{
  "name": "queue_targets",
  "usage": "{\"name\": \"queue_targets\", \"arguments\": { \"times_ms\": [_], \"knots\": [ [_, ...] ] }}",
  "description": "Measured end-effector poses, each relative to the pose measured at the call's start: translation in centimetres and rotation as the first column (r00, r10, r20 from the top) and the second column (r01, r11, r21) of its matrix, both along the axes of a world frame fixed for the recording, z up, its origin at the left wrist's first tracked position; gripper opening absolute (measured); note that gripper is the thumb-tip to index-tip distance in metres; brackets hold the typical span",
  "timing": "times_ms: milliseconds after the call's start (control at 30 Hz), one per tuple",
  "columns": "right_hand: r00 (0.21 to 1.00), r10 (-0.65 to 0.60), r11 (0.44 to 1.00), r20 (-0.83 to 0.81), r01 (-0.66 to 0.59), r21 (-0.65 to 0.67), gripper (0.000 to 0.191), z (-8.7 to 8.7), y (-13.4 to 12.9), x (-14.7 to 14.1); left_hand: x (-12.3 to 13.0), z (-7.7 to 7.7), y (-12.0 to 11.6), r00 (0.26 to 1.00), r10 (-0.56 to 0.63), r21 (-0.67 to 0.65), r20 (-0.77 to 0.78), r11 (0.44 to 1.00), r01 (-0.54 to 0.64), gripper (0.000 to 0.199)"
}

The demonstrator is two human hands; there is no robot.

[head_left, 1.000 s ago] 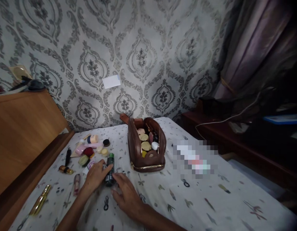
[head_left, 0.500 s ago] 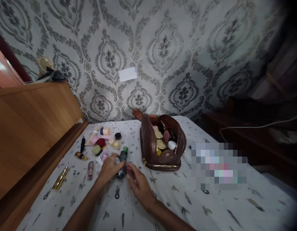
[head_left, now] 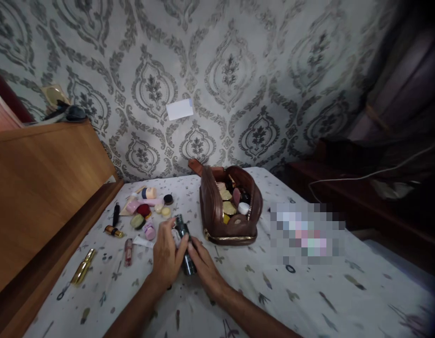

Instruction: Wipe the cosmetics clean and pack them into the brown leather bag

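Observation:
A dark bottle (head_left: 189, 266) stands tilted between my hands, its top leaning away to the left. My left hand (head_left: 167, 256) is closed round its left side, with the thumb across the front. The fingers of my right hand (head_left: 206, 270) press against its right side. Left of my left hand lie a white tube (head_left: 144, 242), a small pink-and-lilac bottle (head_left: 149, 231) and a pinkish lip gloss tube (head_left: 128, 252). Beyond my right hand sits an open brown cosmetic bag (head_left: 231, 234) with jars and compacts inside.
Several jars and bottles, among them a green jar (head_left: 137, 221) and a red one (head_left: 144, 210), lie at the back left. A gold tube (head_left: 84, 266) lies nearer on the left. A wooden board (head_left: 44, 173) edges the left side; a blurred patch (head_left: 305, 232) hides items at right.
The dark bottle has been turned and brought nearer, and its green cap no longer shows. My right hand has moved onto the bottle. The view has shifted slightly to the right.

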State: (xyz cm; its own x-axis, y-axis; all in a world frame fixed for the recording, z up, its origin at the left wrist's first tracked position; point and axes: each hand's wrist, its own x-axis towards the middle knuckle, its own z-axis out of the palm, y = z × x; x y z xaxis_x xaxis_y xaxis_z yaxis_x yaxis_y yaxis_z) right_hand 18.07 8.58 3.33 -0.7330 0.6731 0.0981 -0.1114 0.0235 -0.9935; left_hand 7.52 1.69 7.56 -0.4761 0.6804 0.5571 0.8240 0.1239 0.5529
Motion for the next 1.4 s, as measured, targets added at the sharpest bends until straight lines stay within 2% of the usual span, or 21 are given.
{"name": "queue_targets", "arguments": {
  "times_ms": [100,167,200,267,333,400,467,500,533,567,633,667,700,733,800,867,933,1067,1133,1300,1400],
  "knots": [
    [0.995,0.079,0.994,-0.058,-0.074,0.08,0.062,0.3,-0.4,0.2,-1.2,0.6,-0.1,0.991,0.075,0.091,0.109,0.992,-0.085,0.044],
    [0.985,0.149,0.987,-0.082,-0.144,0.072,0.053,0.6,-0.6,0.4,-2.3,1.0,-0.3,0.963,0.046,0.087,0.265,0.994,-0.072,0.038],
    [0.978,0.19,0.982,-0.091,-0.188,0.028,0.051,0.7,-0.7,0.4,-2.9,1.3,-0.3,0.936,0.018,0.07,0.351,0.997,-0.045,0.032],
    [0.953,0.269,0.946,-0.141,-0.289,-0.147,0.053,0.8,-0.8,0.3,-3.8,1.6,-0.4,0.858,-0.031,0.048,0.513,0.999,0.007,0.027],
    [0.915,0.327,0.844,-0.235,-0.395,-0.363,0.055,0.8,-0.7,0.2,-4.2,1.9,-0.4,0.76,-0.077,0.07,0.646,0.997,0.042,0.031],
    [0.874,0.364,0.704,-0.322,-0.485,-0.519,0.056,0.9,-0.6,0.2,-4.2,2.1,-0.2,0.639,-0.166,0.143,0.751,0.986,0.088,0.034],
    [0.836,0.402,0.602,-0.374,-0.549,-0.58,0.056,0.9,-0.5,0.2,-3.7,2.2,0.0,0.476,-0.288,0.251,0.831,0.958,0.14,0.038],
    [0.825,0.412,0.582,-0.388,-0.565,-0.585,0.057,0.9,-0.5,0.2,-3.4,2.1,0.2,0.384,-0.34,0.31,0.859,0.941,0.14,0.04],
    [0.827,0.402,0.589,-0.392,-0.562,-0.581,0.059,0.8,-0.6,0.1,-3.0,2.0,0.4,0.298,-0.375,0.357,0.878,0.927,0.116,0.04],
    [0.839,0.384,0.625,-0.386,-0.544,-0.561,0.06,0.7,-0.6,0.1,-2.6,1.8,0.6,0.227,-0.388,0.381,0.893,0.922,0.074,0.04],
    [0.884,0.312,0.778,-0.348,-0.448,-0.441,0.059,0.5,-0.7,0.2,-1.8,1.3,1.0,0.137,-0.349,0.356,0.927,0.934,-0.027,0.04],
    [0.906,0.279,0.862,-0.319,-0.383,-0.332,0.056,0.4,-0.8,0.3,-1.4,1.0,1.1,0.116,-0.313,0.322,0.943,0.945,-0.064,0.041],
    [0.924,0.252,0.928,-0.289,-0.315,-0.199,0.052,0.4,-0.9,0.4,-1.1,0.8,1.3,0.109,-0.274,0.283,0.956,0.955,-0.086,0.042],
    [0.94,0.224,0.967,-0.257,-0.247,-0.059,0.047,0.3,-0.9,0.5,-0.7,0.6,1.3,0.115,-0.238,0.249,0.964,0.964,-0.097,0.045],
    [0.966,0.153,0.981,-0.208,-0.122,0.152,0.043,0.4,-1.1,0.9,-0.1,0.3,1.4,0.161,-0.196,0.214,0.967,0.971,-0.109,0.054],
    [0.979,0.08,0.969,-0.188,-0.033,0.243,0.045,0.5,-1.2,1.1,0.4,0.0,1.4,0.207,-0.18,0.206,0.962,0.973,-0.108,0.061],
    [0.98,0.019,0.96,-0.2,0.038,0.277,0.044,0.8,-1.3,1.4,0.9,-0.3,1.4,0.208,-0.189,0.21,0.96,0.974,-0.082,0.064],
    [0.963,-0.057,0.952,-0.265,0.132,0.277,0.041,1.5,-1.4,1.8,1.5,-1.2,1.4,0.144,-0.217,0.224,0.966,0.974,-0.031,0.069],
    [0.951,-0.103,0.946,-0.293,0.184,0.267,0.041,1.9,-1.3,2.0,1.8,-2.0,1.3,0.148,-0.203,0.206,0.968,0.978,-0.005,0.068],
    [0.913,-0.214,0.905,-0.348,0.319,0.28,0.044,2.8,-0.5,2.1,1.4,-4.4,0.2,0.379,-0.089,0.066,0.921,0.995,0.074,0.052],
    [0.904,-0.258,0.888,-0.341,0.361,0.286,0.044,3.1,0.0,2.0,0.7,-5.0,-0.3,0.465,-0.09,0.049,0.881,0.994,0.101,0.056]
  ]
}}
